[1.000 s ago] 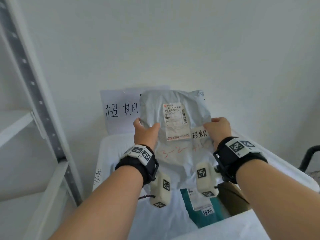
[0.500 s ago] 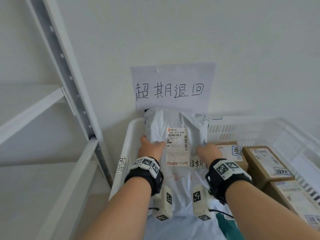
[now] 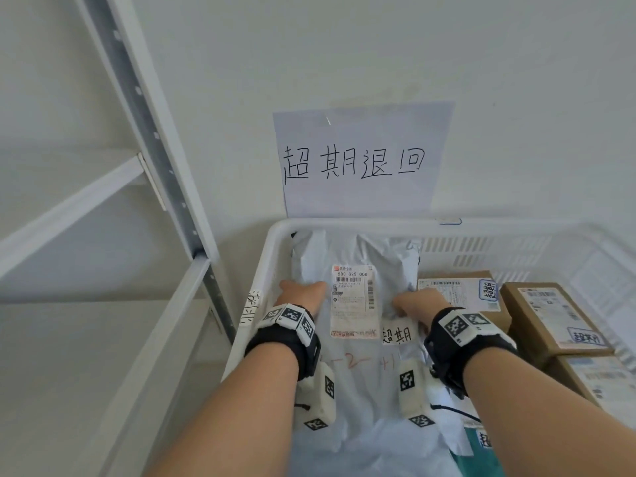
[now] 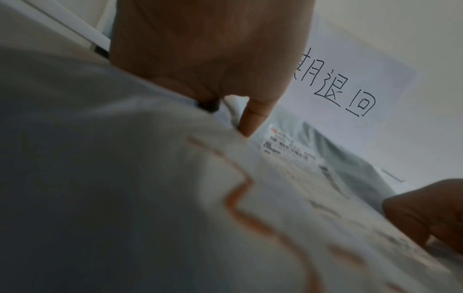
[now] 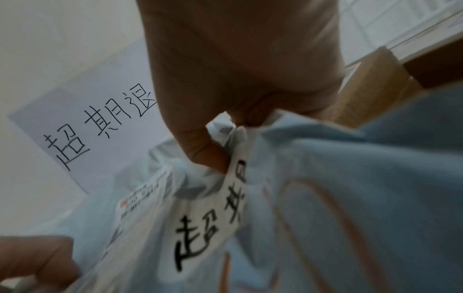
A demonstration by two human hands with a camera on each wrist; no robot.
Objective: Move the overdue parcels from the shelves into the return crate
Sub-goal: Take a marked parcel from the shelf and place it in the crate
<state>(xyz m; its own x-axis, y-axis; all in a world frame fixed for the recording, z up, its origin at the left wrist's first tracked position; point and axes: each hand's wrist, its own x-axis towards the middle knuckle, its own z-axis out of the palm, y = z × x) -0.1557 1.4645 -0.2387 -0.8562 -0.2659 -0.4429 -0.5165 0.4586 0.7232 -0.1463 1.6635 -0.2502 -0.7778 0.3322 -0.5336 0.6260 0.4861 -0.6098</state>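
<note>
— What takes up most of the view?
— The white shelving from nine to eleven o'clock, and the white return crate from three to six, under a paper sign at twelve.

— Where is the parcel?
— The grey mailer bag lies inside the crate at its left end, its far edge up against the back wall. Brown cartons sit just beside it at three o'clock, and a teal packet peeks out at five.

— And the hands?
— The left hand grips the bag's left side, thumb pressed on top. The right hand pinches a fold of the bag beside the small handwritten tag, which sits next to the shipping label.
</note>
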